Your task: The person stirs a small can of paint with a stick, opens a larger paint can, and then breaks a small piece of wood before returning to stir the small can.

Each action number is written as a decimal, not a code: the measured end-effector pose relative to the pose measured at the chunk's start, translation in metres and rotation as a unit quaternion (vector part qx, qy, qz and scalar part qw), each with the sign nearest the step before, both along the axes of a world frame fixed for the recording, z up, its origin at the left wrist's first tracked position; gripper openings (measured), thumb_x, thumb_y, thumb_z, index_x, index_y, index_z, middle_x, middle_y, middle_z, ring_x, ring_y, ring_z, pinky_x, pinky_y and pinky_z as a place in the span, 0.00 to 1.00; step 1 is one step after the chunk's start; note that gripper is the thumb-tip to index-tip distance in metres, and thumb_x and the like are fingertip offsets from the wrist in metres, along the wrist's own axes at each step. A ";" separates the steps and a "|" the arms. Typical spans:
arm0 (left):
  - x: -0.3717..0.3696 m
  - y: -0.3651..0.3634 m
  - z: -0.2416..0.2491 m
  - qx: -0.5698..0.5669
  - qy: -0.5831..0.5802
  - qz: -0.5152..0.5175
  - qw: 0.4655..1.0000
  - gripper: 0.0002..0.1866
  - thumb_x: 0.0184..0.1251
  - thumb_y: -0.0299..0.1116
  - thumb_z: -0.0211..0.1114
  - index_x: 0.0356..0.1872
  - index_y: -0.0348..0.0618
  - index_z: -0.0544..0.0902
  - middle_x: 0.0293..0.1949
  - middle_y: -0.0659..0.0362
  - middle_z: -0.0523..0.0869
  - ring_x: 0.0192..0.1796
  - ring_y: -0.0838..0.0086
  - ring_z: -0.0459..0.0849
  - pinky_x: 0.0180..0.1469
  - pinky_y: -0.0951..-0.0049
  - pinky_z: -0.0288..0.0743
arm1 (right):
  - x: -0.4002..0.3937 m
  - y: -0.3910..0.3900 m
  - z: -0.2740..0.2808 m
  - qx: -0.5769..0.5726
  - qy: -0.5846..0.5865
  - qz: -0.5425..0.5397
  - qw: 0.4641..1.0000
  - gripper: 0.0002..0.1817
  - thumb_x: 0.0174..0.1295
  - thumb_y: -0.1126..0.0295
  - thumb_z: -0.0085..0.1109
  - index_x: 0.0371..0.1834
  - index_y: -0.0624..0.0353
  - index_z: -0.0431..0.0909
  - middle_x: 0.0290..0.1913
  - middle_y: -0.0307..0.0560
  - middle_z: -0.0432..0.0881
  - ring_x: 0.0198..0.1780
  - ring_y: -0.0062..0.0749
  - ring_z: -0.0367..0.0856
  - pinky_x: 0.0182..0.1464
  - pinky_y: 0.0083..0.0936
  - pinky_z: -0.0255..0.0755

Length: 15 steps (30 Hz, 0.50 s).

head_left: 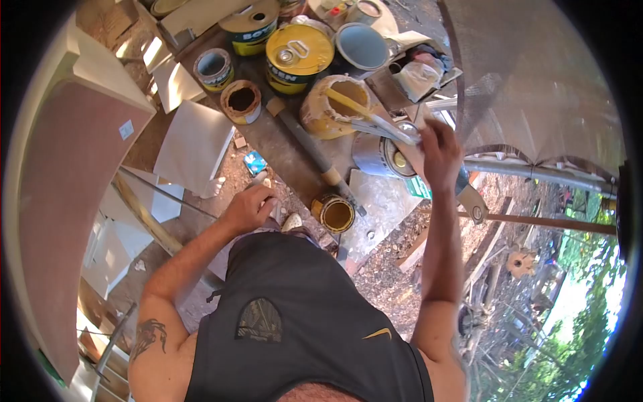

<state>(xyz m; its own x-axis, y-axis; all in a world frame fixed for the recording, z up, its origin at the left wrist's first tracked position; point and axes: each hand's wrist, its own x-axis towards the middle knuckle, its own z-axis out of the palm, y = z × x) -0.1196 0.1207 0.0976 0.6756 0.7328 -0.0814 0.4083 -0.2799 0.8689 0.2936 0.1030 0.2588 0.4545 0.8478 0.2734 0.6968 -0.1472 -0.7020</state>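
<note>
My right hand [441, 155] is raised at the right of the bench, fingers closed at the near end of a pale stick [385, 124] coated yellow along its far part. The stick slants across the mouth of a paint-smeared yellow tub [320, 115]. Beneath it, close to the hand, stands a grey-blue can [370, 155] with a lid. My left hand [249, 209] hangs in front of my body, left of an open can [335, 214] holding brownish-yellow liquid. Its fingers are curled, and whatever lies inside them is hidden.
Boysen paint cans [299, 55] crowd the far bench, beside an open grey-blue container [362, 47] and a box of rags [422, 77]. A dark tube [305, 144] lies along the bench [284, 157]. Large panels [74, 161] stand at left; debris [392, 234] covers the ground.
</note>
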 end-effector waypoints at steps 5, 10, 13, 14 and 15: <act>0.011 -0.023 0.007 0.039 0.002 -0.049 0.998 0.07 0.72 0.31 0.68 0.43 0.39 0.86 0.41 0.49 0.88 0.41 0.53 0.90 0.45 0.59 0.82 | 0.042 -0.128 -0.086 0.006 0.312 -0.205 0.928 0.11 0.74 0.70 0.60 0.51 0.66 0.84 0.35 0.44 0.89 0.27 0.20 0.82 0.29 0.19 0.76; 0.028 -0.047 0.014 0.060 0.024 -0.107 0.992 0.08 0.72 0.34 0.69 0.43 0.40 0.86 0.41 0.48 0.88 0.44 0.50 0.89 0.48 0.57 0.82 | 0.027 -0.161 -0.132 -0.022 0.227 -0.174 0.958 0.09 0.70 0.72 0.63 0.49 0.61 0.87 0.36 0.43 0.89 0.32 0.24 0.86 0.33 0.24 0.80; 0.044 -0.060 0.025 0.077 0.033 -0.124 0.989 0.08 0.72 0.33 0.69 0.44 0.40 0.86 0.40 0.48 0.88 0.44 0.50 0.89 0.48 0.56 0.83 | 0.027 -0.129 -0.134 0.083 -0.017 -0.084 0.993 0.09 0.66 0.73 0.67 0.48 0.58 0.89 0.39 0.46 0.90 0.35 0.38 0.89 0.39 0.32 0.82; 0.049 -0.063 0.026 0.071 0.023 -0.124 0.989 0.08 0.72 0.34 0.69 0.45 0.41 0.87 0.41 0.48 0.89 0.44 0.51 0.90 0.47 0.56 0.83 | 0.027 -0.109 -0.125 0.126 -0.094 -0.054 0.986 0.10 0.64 0.73 0.68 0.48 0.57 0.89 0.40 0.48 0.90 0.36 0.43 0.90 0.41 0.35 0.83; 0.054 -0.067 0.031 0.079 0.022 -0.123 0.989 0.08 0.72 0.34 0.69 0.45 0.41 0.87 0.41 0.48 0.89 0.44 0.51 0.90 0.47 0.56 0.83 | 0.026 -0.093 -0.114 0.105 -0.120 -0.045 0.986 0.11 0.63 0.73 0.69 0.49 0.56 0.89 0.43 0.50 0.89 0.41 0.48 0.89 0.46 0.39 0.83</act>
<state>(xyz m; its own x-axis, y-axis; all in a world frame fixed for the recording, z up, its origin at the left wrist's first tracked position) -0.0655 0.0536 0.1285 0.8334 0.5525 -0.0121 0.3472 -0.5066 0.7892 0.3193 0.0105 0.1446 0.4259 0.7201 0.5478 0.8374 -0.0846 -0.5400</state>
